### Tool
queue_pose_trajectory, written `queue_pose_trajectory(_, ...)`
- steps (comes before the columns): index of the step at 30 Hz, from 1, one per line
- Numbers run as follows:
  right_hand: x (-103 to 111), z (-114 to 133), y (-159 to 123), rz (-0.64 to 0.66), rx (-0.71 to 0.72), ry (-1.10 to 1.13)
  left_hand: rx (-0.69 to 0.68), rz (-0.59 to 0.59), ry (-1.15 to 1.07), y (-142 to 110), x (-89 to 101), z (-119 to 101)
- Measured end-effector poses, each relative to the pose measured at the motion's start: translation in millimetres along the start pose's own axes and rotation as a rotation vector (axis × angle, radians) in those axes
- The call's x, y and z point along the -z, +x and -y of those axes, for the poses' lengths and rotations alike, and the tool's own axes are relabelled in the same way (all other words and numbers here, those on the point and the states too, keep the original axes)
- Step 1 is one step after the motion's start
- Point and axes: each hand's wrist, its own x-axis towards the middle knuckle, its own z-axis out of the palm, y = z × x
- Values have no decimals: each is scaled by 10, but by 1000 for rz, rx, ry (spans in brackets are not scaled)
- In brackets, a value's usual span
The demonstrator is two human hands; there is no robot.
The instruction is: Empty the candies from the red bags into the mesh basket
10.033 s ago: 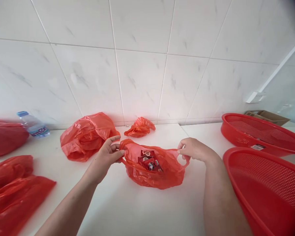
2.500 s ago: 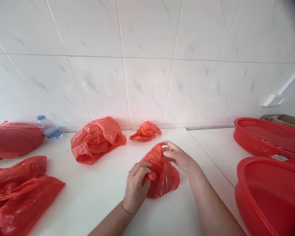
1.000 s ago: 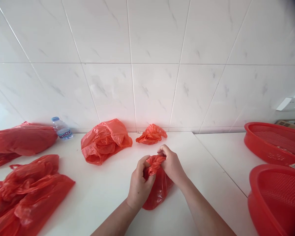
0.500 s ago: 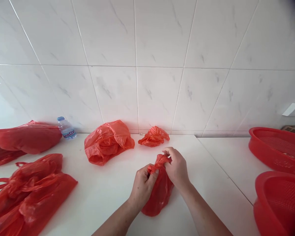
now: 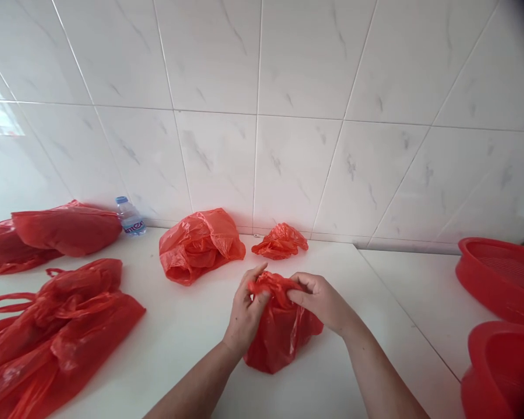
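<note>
Between my two hands a red plastic bag (image 5: 274, 340) stands on the white table, its gathered top bunched up. My left hand (image 5: 247, 311) pinches the left side of the bag's mouth between thumb and fingers. On the other side, my right hand (image 5: 321, 299) grips the rim with thumb and forefinger. Whatever the bag holds cannot be made out through the plastic. Just behind my hands lies a small crumpled red bag (image 5: 280, 241), and left of that a larger puffed red bag (image 5: 201, 247).
More red bags (image 5: 65, 331) lie spread at the left, with filled-looking red bags (image 5: 70, 230) behind them. A small water bottle (image 5: 131, 218) stands by the tiled wall (image 5: 297, 169). Two red plastic baskets (image 5: 480, 276) sit at the right, past a seam in the white tabletop (image 5: 179, 343).
My hands have moved apart slightly, and the bag between them looks wider, its mouth less tightly bunched. The whole view has tilted and shifted a little.
</note>
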Motion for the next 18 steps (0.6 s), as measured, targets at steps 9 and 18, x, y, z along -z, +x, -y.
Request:
queue_pose_trajectory(9, 161, -240, 54, -144, -12, 569, 391, 69, -537, -28, -97, 36)
queue_pose_trajectory(18, -40, -131, 88, -164, 50, 689, 478, 74, -821, 53, -42, 0)
